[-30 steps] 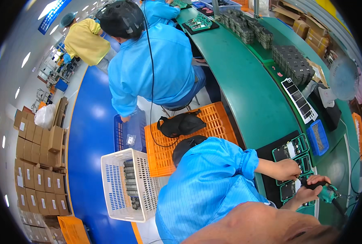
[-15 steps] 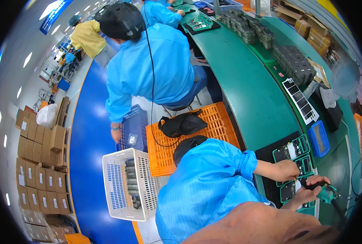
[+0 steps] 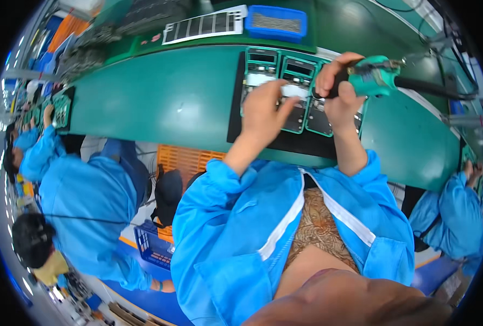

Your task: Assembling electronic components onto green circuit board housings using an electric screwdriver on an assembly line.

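Observation:
Several green-framed electronic units [image 3: 298, 67] with black panels, white patches and circuit parts lie side by side on a black mat [image 3: 301, 145]. My left hand [image 3: 263, 111] is over the two leftmost units, thumb apart from the curved fingers, with nothing visible in it. Wrapped in my right hand [image 3: 340, 100] is a power screwdriver [image 3: 377, 77] with a green body and black front, held sideways above the right-hand units. Its tip is hidden by my fingers, and a thick black cable [image 3: 431, 87] runs off to the right.
Beyond the units stands a blue tray [image 3: 276, 33] of small metal parts, beside a white sheet with black rectangles [image 3: 203, 26]. Stacked dark parts [image 3: 84, 62] sit at the far left. Co-workers in blue [image 3: 89, 195] sit left and right along the green bench [image 3: 165, 98].
The view has swung from the aisle on the left to the bench in front. My left hand has spread its thumb from its fingers; the screwdriver stays in my right hand.

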### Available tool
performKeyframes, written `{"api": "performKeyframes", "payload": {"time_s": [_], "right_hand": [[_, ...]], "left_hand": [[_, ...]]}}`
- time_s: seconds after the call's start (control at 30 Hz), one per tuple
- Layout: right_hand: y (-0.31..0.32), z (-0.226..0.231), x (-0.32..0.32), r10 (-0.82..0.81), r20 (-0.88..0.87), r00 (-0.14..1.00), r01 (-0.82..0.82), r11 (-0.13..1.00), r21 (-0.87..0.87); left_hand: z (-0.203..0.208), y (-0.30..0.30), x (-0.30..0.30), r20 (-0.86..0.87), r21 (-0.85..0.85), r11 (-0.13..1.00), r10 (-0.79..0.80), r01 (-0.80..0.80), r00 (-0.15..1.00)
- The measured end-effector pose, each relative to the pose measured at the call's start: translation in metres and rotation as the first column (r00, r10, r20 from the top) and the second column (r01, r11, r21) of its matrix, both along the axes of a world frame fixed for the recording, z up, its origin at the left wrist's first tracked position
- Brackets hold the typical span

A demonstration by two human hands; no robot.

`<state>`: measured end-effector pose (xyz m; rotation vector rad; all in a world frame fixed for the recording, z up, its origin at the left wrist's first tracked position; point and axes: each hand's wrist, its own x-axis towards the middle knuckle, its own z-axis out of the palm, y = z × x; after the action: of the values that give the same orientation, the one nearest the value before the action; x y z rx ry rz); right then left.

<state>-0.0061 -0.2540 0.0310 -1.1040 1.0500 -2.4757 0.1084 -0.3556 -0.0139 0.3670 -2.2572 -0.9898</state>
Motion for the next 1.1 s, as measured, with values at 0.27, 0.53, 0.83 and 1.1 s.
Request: {"api": "performKeyframes", "payload": {"time_s": [0.27,0.53,0.83,1.1], "right_hand": [[-0.002,-0.012,-0.015,-0.168,-0.024,0.985,0.17,0.967,0.19],[-0.004,-0.028,-0.02,-0.198,-0.037,0.979,0.201,0.945,0.258],[-0.018,-0.029,-0.026,-0.186,-0.054,0.981,0.193,0.92,0.342],[0.04,-0.171,-0.111,-0.087,0.158,0.984,0.033,0.949,0.314]], "left_hand": [[-0.012,-0.05,-0.012,-0.071,0.026,0.993,0.118,-0.116,0.99],[-0.005,-0.092,-0.1,-0.09,-0.318,0.948,-0.028,-0.002,0.996],[-0.033,-0.159,-0.202,0.401,-0.318,0.946,0.07,0.068,0.913],[-0.058,-0.115,-0.232,0.419,-0.341,0.938,0.096,0.058,0.903]]}}
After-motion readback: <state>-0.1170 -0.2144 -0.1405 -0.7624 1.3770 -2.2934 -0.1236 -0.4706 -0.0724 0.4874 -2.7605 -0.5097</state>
